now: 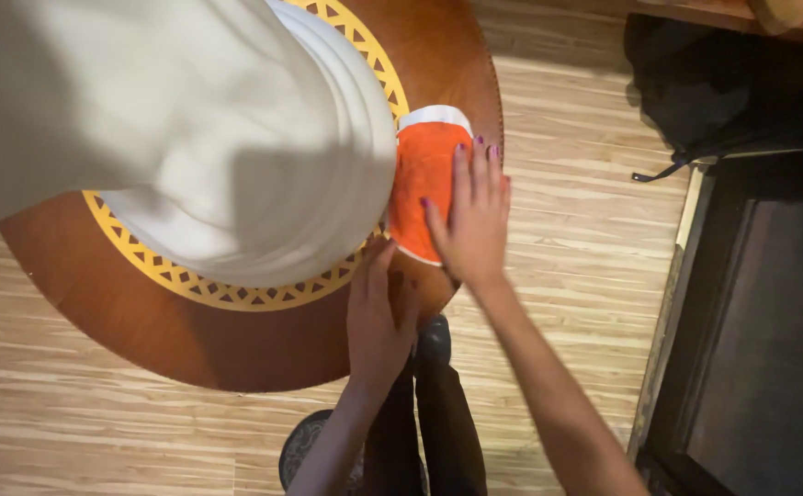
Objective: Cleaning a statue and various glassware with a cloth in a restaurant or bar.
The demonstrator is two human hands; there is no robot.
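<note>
Legs in dark trousers (424, 432) show at the near edge of the view, standing on the light wooden plank floor (576, 266) just beside the round brown wooden table (144, 321). A dark patterned round object (302, 445) lies on the floor next to the legs; I cannot tell what it is.

The left hand (378, 317) rests flat on the near right edge of the table, fingers stretched out and close together, pointing toward the far side. It grips nothing. Its fingertips reach almost to the orange cloth with a white border (423, 179).

A little farther and to the right, the right hand (473, 225) lies open and flat on this orange cloth, pressing its right part against the table edge. The nails are painted dark purple. The cloth lies on the right rim of the table, touching the big white folded fabric (254, 147).

This white fabric covers most of the table top, over a yellow band with cut-out triangle pattern (199, 287).

At the far right, a dark bag with a strap (695, 92) lies on the floor, near a dark framed panel (769, 340).
</note>
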